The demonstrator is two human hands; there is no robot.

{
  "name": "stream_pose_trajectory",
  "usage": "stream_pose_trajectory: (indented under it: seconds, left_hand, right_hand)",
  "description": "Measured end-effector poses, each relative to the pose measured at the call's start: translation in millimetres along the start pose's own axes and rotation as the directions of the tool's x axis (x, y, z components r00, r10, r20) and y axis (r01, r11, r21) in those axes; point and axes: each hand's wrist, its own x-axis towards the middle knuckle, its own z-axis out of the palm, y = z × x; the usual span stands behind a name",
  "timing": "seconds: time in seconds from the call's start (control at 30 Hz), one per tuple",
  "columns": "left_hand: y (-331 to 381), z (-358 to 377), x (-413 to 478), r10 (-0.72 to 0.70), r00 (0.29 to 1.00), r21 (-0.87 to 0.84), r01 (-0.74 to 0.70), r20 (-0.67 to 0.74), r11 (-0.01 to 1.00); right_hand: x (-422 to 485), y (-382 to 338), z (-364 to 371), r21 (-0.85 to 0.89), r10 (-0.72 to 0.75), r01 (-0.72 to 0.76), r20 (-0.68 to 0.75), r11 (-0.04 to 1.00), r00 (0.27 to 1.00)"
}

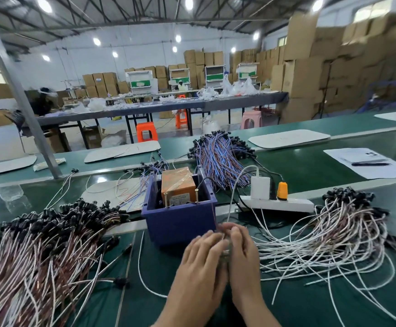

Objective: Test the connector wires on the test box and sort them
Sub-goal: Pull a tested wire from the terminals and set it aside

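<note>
The left pile of connector wires [38,244] lies on the table [154,267], black plugs pointing away from the person. The left hand [201,258] and right hand [241,251] meet just in front of the blue bin [180,223] holding the orange test box [178,185]. The box is straight ahead and equally near both hands. The fingers lean inward over a blurred item, and the grip cannot be determined. The right pile of white wires [333,232] lies beside the right hand.

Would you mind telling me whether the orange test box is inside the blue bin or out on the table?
Inside: the orange test box stands upright within the blue bin, whose walls rise around it.
</note>
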Motion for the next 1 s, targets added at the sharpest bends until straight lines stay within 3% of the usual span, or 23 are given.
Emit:
stream_pose_trajectory:
  seconds: [0.1, 0.23, 0.33, 0.43, 0.6, 0.67, 0.73, 0.8, 0.83, 0.9, 1.0]
  left_hand:
    - [-0.2, 3.7, -0.9, 0.026, 0.987, 0.077, -0.038, 0.156, 0.996]
    - [-3.5, 4.3, 0.0, 0.094, 0.986, 0.12, -0.11, 0.137, 0.987]
    - [-3.6, 4.3, 6.0, 0.126, 0.99, 0.102, -0.132, 0.067, 0.986]
    - [-1.8, 1.9, 8.3, 0.134, 0.987, 0.1, -0.142, 0.087, 0.985]
    - [8.2, -3.8, 12.0, 0.086, 0.988, 0.11, -0.101, 0.13, 0.989]
    - [9.6, -8.9, 13.1, -0.013, 0.993, 0.066, 0.005, 0.116, 0.998]
    - [10.8, -12.5, 17.6, -0.14, 0.989, -0.051, 0.143, 0.056, 0.988]
    - [15.3, -14.5, 31.7, -0.23, 0.973, -0.178, 0.222, -0.025, 0.959]
    - [18.8, -14.0, 42.9, -0.262, 0.964, -0.222, 0.246, -0.045, 0.944]
    - [28.3, -6.1, 68.9, -0.302, 0.952, -0.309, 0.273, -0.052, 0.911]
    - [45.6, 12.0, 107.5, -0.273, 0.962, -0.41, 0.238, -0.029, 0.88]
  right_hand:
    - [4.5, -5.9, -9.6, 0.111, 0.086, -0.08, -0.055, 0.991, 0.995]
    - [15.5, -13.1, -25.4, 0.349, 0.205, -0.159, -0.098, 0.923, 0.974]
    - [25.8, -19.8, -41.8, 0.59, 0.302, -0.184, -0.108, 0.786, 0.947]
    - [32.2, -26.9, -57.4, 0.762, 0.334, -0.183, -0.046, 0.621, 0.941]
    - [37.1, -26.9, -76.1, 0.845, 0.289, -0.131, -0.029, 0.519, 0.957]
    - [38.1, -26.5, -75.8, 0.839, 0.253, -0.11, -0.034, 0.534, 0.967]
    - [36.5, -27.3, -71.7, 0.719, 0.202, -0.047, -0.131, 0.693, 0.971]
    - [35.0, -25.7, -65.0, 0.373, 0.074, 0.082, -0.383, 0.924, 0.921]
    - [31.1, -25.0, -61.7, 0.173, -0.054, 0.155, -0.481, 0.973, 0.875]
    - [23.5, -23.1, -55.4, -0.094, -0.314, 0.311, -0.509, 0.946, 0.802]
    - [19.9, -14.8, -50.8, -0.339, -0.54, 0.426, -0.416, 0.839, 0.732]
